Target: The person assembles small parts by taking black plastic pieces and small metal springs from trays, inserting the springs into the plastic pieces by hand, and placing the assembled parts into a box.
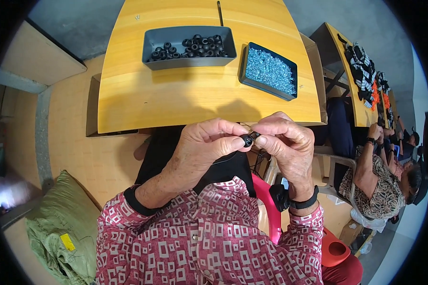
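My left hand point(209, 140) pinches a small black round part point(247, 140) between thumb and fingertips, in front of the table's near edge. Close against it, my right hand point(287, 140) is closed in a pinch on a small dark piece point(255, 135), mostly covered by the fingertips. Whether the two pieces are joined, I cannot tell. Beyond my hands, a long grey tray point(190, 62) holds many black round parts point(204, 46) with holes in them. To its right, a smaller dark tray point(269, 91) is filled with tiny clear bluish pieces point(271, 69).
Both trays stand on a yellow wooden table point(176, 99). A green sack point(62, 228) lies on the floor at left. At right, another person point(380, 185) sits by a second table point(340, 57) bearing black, white and orange items. A red stool point(335, 249) is near my right side.
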The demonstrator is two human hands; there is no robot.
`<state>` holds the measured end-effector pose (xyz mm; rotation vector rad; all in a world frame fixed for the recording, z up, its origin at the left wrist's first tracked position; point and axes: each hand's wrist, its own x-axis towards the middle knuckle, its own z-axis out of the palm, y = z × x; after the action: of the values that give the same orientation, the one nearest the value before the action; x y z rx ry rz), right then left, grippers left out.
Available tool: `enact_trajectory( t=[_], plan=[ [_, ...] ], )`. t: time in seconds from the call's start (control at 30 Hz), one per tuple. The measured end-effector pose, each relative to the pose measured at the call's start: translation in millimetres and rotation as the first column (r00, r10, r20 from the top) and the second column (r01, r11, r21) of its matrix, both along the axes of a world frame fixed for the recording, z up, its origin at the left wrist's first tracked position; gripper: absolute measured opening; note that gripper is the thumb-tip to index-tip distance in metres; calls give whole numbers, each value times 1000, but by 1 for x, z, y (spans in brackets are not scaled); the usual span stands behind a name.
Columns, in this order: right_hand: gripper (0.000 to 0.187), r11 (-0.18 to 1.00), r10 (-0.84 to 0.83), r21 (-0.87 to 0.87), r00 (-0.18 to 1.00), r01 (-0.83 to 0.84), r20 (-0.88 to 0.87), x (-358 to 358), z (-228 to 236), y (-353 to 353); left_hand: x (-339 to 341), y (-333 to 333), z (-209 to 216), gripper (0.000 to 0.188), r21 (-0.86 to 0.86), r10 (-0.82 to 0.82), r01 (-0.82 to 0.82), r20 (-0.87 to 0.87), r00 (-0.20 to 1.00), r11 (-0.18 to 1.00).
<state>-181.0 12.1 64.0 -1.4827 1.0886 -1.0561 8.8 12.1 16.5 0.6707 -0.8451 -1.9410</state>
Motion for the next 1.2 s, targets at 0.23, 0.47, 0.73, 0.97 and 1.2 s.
enact_trajectory(
  t=[0.23,0.47,0.73,0.97,1.2],
  plan=[
    [20,987,57,-138,983,-82,-176,-3,3,-3,1,0,-4,15,-3,6,-6,9,1000,1000],
    [18,973,-34,-229,951,-40,-307,8,10,5,-2,1,-6,17,20,58,-57,-46,997,998],
    [16,967,-4,-245,965,-63,-261,10,8,9,-1,1,-7,17,-30,84,-83,64,994,996],
    [16,964,-55,-267,967,-13,-247,10,-3,6,1,0,-5,16,-9,81,-80,53,995,997],
    [14,998,-63,-14,998,64,16,11,-5,10,0,-1,-6,16,-24,47,-46,41,998,999]
  ],
)
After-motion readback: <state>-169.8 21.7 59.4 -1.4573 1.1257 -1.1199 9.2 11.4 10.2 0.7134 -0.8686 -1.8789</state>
